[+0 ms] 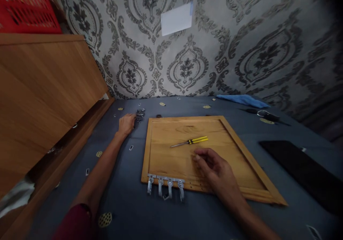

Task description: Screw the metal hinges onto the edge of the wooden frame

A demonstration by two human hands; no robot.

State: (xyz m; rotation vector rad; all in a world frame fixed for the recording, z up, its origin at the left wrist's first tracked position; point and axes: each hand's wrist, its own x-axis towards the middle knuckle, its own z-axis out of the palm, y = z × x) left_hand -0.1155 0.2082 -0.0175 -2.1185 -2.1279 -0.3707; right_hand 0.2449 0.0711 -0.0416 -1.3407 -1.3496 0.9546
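You've got a framed wooden panel (168, 157) lying flat in front of you on the dark blue patterned sheet (128, 182). To its left, a strip of sheet runs open up to the wooden cabinet (53, 82), and your left arm lies along that lane. Beyond the panel's far edge there's another band of sheet before the patterned wall (157, 89); on the right, sheet shows between the panel and a flat black object (300, 172).

Your left arm is stretched well forward, palm low, and the left hand (126, 123) is at a small cluster of metal pieces (140, 114) beyond the panel's far left corner. Its fingertips are blurred among them, so a grip can't be told. Your right forearm comes in over the near edge, and the right hand (217, 168) hovers above the panel, fingers curled, thumb and forefinger narrow; whether something tiny sits between them, you can't tell.

Just beyond that hand, the yellow-and-black screwdriver (190, 141) lies on the panel, long axis roughly crosswise, tip to the left, handle to the right. Along the near left edge sits a row of four metal hinges (169, 182), spaced side by side, their arms pointing over the edge towards you.
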